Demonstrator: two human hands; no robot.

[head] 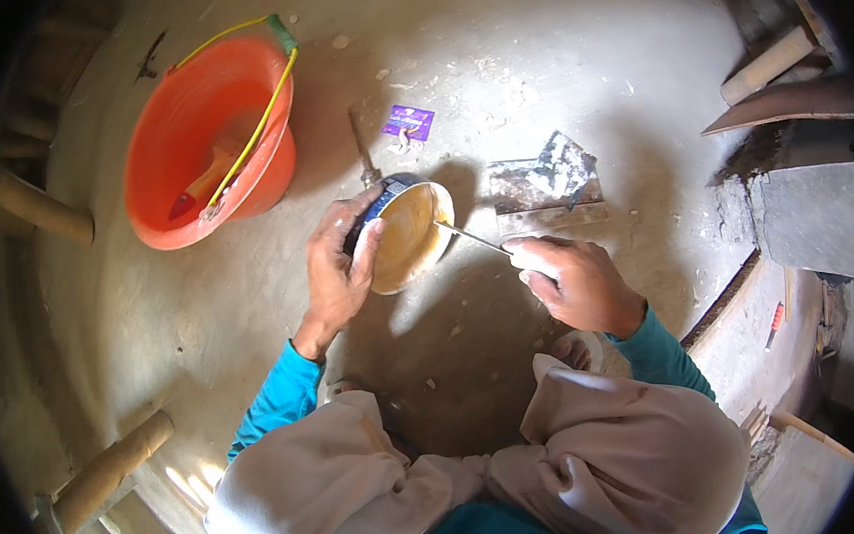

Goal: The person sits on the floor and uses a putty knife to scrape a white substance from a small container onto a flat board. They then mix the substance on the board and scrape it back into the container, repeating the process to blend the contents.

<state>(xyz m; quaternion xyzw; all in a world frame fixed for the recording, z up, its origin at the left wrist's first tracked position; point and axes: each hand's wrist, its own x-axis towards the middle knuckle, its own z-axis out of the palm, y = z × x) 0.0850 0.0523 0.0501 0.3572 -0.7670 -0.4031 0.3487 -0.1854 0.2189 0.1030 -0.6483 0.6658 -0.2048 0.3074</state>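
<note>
My left hand (340, 262) grips a round tin (411, 234) by its dark blue side, thumb near the rim. The tin is tilted so its mouth faces me and to the right; yellowish residue coats the inside. In my right hand (577, 279) is a thin metal-shafted tool (476, 239), its handle mostly hidden by the fingers. The tool's tip meets the inner wall near the tin's right rim. Beyond the tin a rusty thin rod-like tool (363, 148) lies on the concrete floor. A purple printed packet (410, 122) lies close to it.
An orange bucket (207, 145) with a yellow wire handle stands at upper left, a brush-like tool (211, 175) inside. Stained flat pieces (549, 217) lie right of the tin. Bamboo poles (115, 465) edge the left side. A red-handled tool (775, 326) lies far right.
</note>
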